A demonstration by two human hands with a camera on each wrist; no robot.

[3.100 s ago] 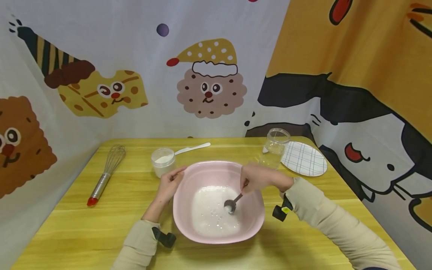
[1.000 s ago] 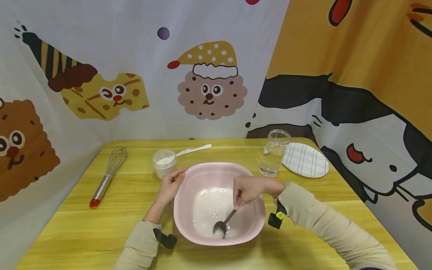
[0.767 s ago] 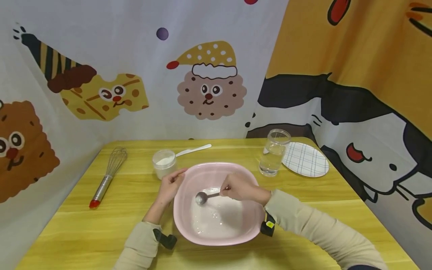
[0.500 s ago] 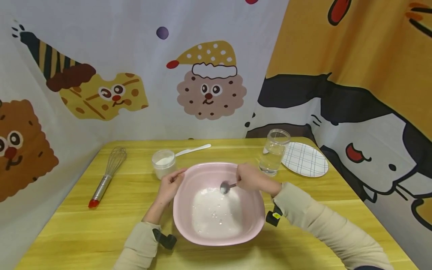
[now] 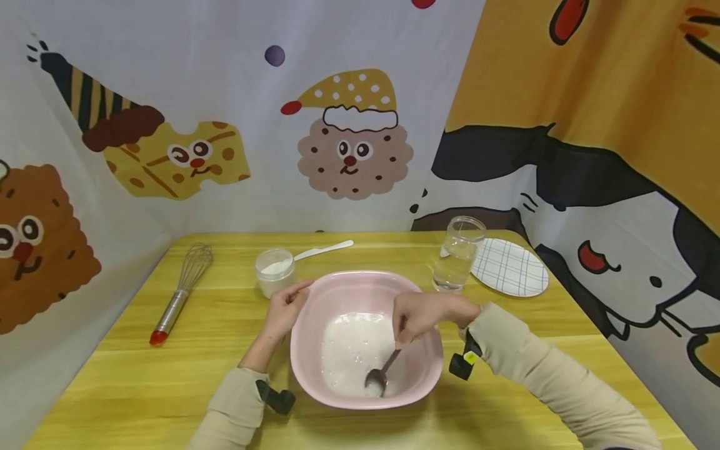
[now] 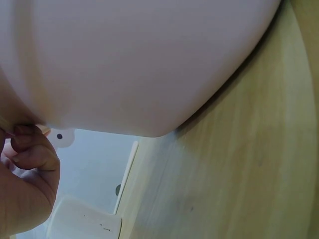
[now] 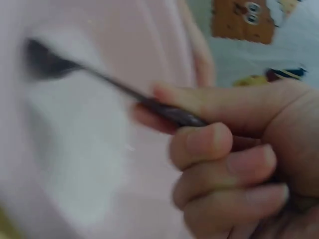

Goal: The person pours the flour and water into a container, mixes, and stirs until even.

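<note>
"While your right hand (image 5: pixel 417 314) pinches the spoon (image 5: pixel 375 377), its head in the white liquid (image 5: pixel 351 350) below your grip, which step is this?"

"Stirring, by the look of it; your left hand (image 5: pixel 284 311) grips the bowl (image 5: pixel 304 350) beside it."

"What does the next move want from you?"

"Probably a low, smooth sweep, with the bowl braced."

"And around you?"

"Wood-grained table (image 5: pixel 112 387): jar (image 5: pixel 274 278) just beyond your left hand, knife (image 5: pixel 323 250) behind it, whisk (image 5: pixel 173 306) farther left; glass (image 5: pixel 454 259) beyond your right hand, plate (image 5: pixel 510 267) past that. Cartoon curtain (image 5: pixel 225 62) behind."
</note>
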